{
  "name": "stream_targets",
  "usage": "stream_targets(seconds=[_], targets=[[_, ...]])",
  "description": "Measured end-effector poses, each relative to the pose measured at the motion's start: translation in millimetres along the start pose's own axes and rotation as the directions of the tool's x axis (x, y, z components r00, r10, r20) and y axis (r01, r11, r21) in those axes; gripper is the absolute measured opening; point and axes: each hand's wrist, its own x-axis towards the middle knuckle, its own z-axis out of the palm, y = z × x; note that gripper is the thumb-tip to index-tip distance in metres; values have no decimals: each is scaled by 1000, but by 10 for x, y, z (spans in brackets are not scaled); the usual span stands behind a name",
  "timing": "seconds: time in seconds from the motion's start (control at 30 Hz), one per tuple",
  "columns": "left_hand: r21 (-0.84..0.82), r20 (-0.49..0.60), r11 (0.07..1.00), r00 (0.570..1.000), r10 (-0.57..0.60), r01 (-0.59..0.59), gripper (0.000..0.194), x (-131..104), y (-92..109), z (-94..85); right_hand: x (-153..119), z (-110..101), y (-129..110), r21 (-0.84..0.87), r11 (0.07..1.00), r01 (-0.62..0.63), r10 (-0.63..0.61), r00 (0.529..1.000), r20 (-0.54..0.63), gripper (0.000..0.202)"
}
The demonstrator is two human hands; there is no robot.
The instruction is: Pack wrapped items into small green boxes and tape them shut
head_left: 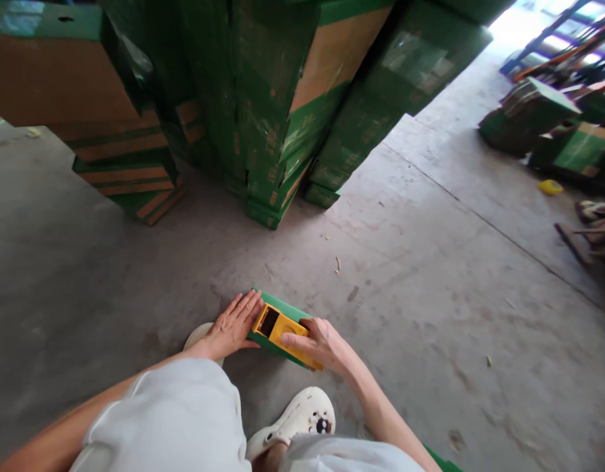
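Observation:
Between my feet stands a narrow green carton [281,303], seen from above. My left hand [234,326] lies flat on its left end, fingers stretched and close together, holding nothing. A yellow tape dispenser [277,326] with a dark opening at its left end rests along the carton's top. My right hand [322,342] grips the dispenser from the right, thumb across its top and the other fingers over the far side. Whether tape runs out from under the dispenser cannot be made out.
Tall stacks of green and brown cartons [273,131] stand ahead, with a leaning stack [125,172] at left. More cartons [533,115] and a yellow object [550,187] lie at the far right. My white clog [297,419] is close to the carton on the concrete floor [430,314].

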Motion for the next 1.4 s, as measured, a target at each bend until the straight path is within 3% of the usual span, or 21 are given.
stream_targets(seconds=[0.27,0.5,0.77,0.97,1.13,1.27,1.4], targets=[[-123,80,991,996,-34,43,114,5,-1,-120,-472,-253,349,-44,990,-137,139,989,52,61],[-76,94,997,995,-18,25,118,-5,40,-148,-407,-185,397,-78,983,-165,168,985,37,53],[-142,165,980,973,163,-140,143,489,376,-138,-408,-174,350,-68,974,-216,219,975,28,50],[-224,172,958,960,220,-179,124,599,401,-111,-395,-163,371,-34,982,-185,187,980,60,54],[-250,158,950,960,231,-188,118,551,350,-145,-600,-375,466,-45,991,-125,129,983,127,61],[-250,150,947,959,242,-200,114,549,356,-156,-847,-557,661,-96,975,-201,213,967,140,59],[-252,151,949,961,233,-191,111,555,364,-159,-863,-501,801,-149,952,-266,284,951,122,61]])
